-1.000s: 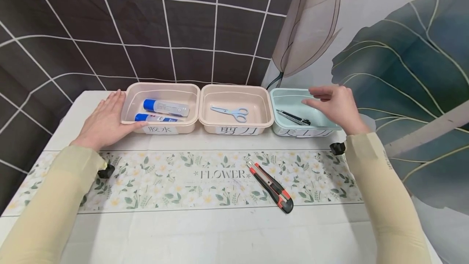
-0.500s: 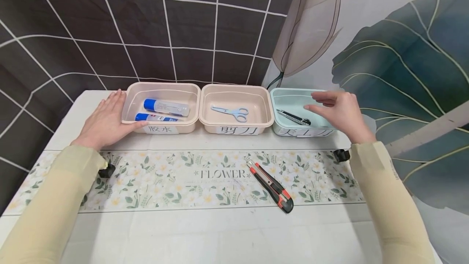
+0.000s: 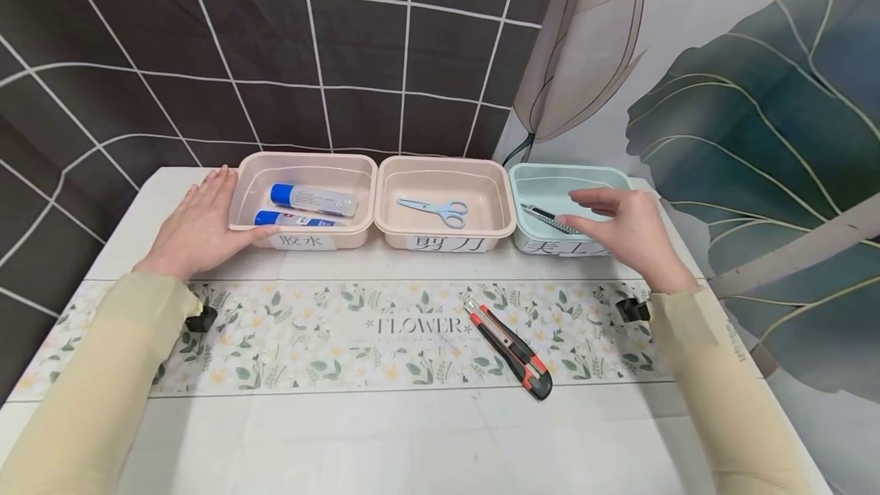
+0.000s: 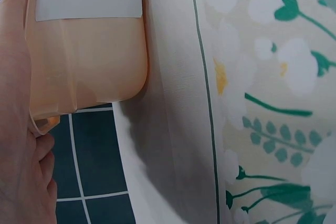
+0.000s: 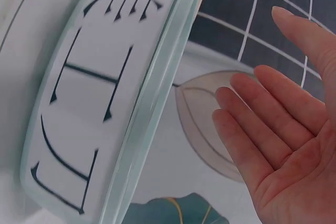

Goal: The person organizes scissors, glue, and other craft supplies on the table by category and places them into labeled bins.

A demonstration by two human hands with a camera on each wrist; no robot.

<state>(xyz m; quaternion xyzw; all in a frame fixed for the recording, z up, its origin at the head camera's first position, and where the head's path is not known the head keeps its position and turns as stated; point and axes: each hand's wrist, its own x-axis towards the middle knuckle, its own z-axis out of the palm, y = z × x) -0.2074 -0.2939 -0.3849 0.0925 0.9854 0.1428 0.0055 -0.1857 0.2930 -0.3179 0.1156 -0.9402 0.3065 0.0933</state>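
My left hand (image 3: 199,221) rests on the left pale pink box (image 3: 307,236), fingers extended along its left side and thumb on the front rim. Inside lie two blue-capped glue bottles (image 3: 323,200). The middle pink box (image 3: 447,241) contains light blue scissors (image 3: 435,209). Over the right part of the mint green box (image 3: 543,174) hovers my right hand (image 3: 632,235), nothing in its grasp. In the right wrist view its fingers (image 5: 262,124) are extended, apart from the box. A black utility knife (image 3: 548,218) lies in that box, its end hidden behind the thumb.
A red and black utility knife (image 3: 510,351) lies on the floral strip (image 3: 302,342) in front of the boxes. White labels with black characters front all three boxes. A dark grid-patterned cloth (image 3: 261,37) hangs behind the table (image 3: 412,441).
My right hand first shifts slightly right, then comes back left and nearer to me over the mint green box. The left hand and the boxes' contents stay put.
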